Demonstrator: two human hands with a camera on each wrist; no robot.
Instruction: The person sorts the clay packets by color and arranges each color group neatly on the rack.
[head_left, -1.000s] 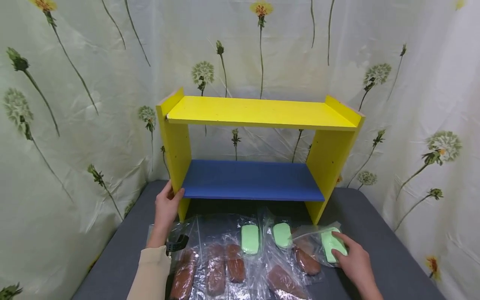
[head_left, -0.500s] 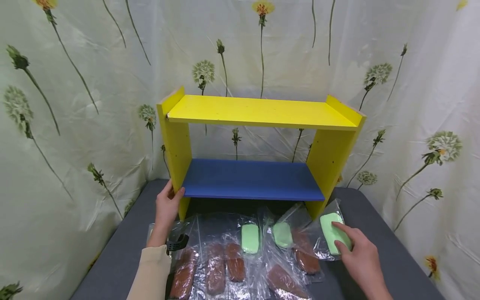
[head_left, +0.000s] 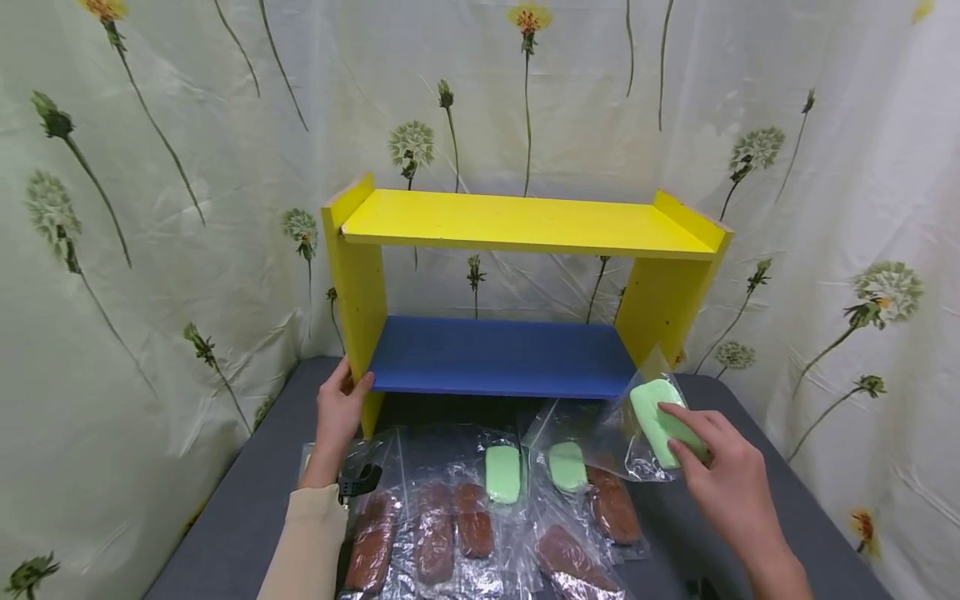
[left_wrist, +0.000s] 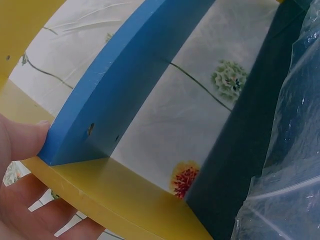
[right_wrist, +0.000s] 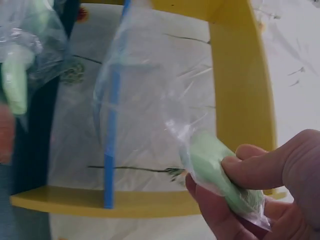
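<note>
My right hand [head_left: 731, 475] pinches a light green, soap-like bar [head_left: 660, 421] inside a clear plastic bag [head_left: 615, 437], raised in front of the shelf unit's right side. In the right wrist view the thumb presses the bar [right_wrist: 207, 160] from above, with fingers beneath, and the loose bag stretches ahead. My left hand [head_left: 339, 417] grips the yellow left side panel [head_left: 354, 292] of the shelf unit. Its thumb [left_wrist: 25, 142] lies at the blue shelf's [left_wrist: 92, 90] front corner, and its fingers wrap outside the panel.
Clear bags with brown bars [head_left: 435, 533] and light green bars [head_left: 502, 473] lie along the dark table [head_left: 232, 508] before the shelf unit. The yellow top [head_left: 525, 221] overhangs the blue shelf [head_left: 502, 354]. A flower-printed curtain [head_left: 150, 292] hangs behind and at both sides.
My right hand has lifted the bagged green bar up from the table, toward the shelf unit's right side. The left hand keeps its grip on the left panel.
</note>
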